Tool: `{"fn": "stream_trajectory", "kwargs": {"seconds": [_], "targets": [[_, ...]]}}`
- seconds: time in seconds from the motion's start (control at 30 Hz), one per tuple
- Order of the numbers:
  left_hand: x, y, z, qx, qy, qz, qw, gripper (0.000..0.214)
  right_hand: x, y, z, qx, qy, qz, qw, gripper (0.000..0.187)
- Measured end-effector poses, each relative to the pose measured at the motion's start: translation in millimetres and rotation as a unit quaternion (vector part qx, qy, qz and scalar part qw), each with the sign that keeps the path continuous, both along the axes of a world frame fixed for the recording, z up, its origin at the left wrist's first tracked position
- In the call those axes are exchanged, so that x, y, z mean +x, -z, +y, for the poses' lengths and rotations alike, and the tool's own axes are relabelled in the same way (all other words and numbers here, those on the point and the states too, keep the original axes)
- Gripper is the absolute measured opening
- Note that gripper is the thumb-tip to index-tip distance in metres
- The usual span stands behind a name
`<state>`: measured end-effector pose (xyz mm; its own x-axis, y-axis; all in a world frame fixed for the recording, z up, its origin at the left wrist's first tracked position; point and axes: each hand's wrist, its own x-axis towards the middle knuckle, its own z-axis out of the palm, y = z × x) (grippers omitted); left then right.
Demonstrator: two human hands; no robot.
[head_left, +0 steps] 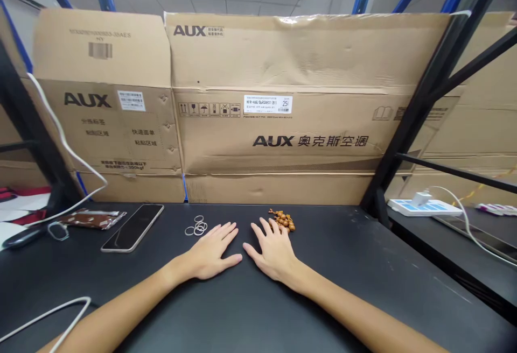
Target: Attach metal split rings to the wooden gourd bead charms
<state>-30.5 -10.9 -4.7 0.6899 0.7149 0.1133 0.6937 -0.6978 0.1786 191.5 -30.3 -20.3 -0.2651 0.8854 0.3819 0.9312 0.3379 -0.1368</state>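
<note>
My left hand (212,253) lies flat on the black tabletop, thumb out to the right and fingers apart, holding nothing. Just beyond its fingertips is a small cluster of silver metal rings (199,228), several of them overlapping. My right hand (274,251) also rests palm down, its fingers spread and empty. A small pile of shiny brown wooden gourd-shaped beads (287,221) lies right behind its fingertips. The fingers partly cover the pile, and I cannot tell whether they touch it. The two thumbs point toward each other with a narrow gap between.
A smartphone (133,228) and a brown plastic packet (93,218) lie at the left. A white cable (64,140) hangs there, and another cable (60,307) crosses near my left forearm. Cardboard sheets (307,62) wall the back. Right of a black rack post stands a power strip (424,207).
</note>
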Motion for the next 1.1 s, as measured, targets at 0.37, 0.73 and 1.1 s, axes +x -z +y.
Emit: {"fn": "stream_trajectory", "kwargs": {"seconds": [0.37, 0.73, 1.1], "targets": [[14, 3.6, -20, 0.074, -0.122, 0.015, 0.99, 0.068, 2, -4.7, -1, 0.043, -0.108, 0.044, 0.992, 0.035], [16, 2.8, -25, 0.128, -0.029, -0.05, 0.99, 0.042, 3, -0.2, 5, 0.057, -0.136, 0.069, 0.987, 0.032], [14, 1.3, -21, 0.106, -0.016, -0.132, 0.985, 0.033, 4, 1.7, 10, 0.08, -0.029, 0.057, 0.995, 0.021]]}}
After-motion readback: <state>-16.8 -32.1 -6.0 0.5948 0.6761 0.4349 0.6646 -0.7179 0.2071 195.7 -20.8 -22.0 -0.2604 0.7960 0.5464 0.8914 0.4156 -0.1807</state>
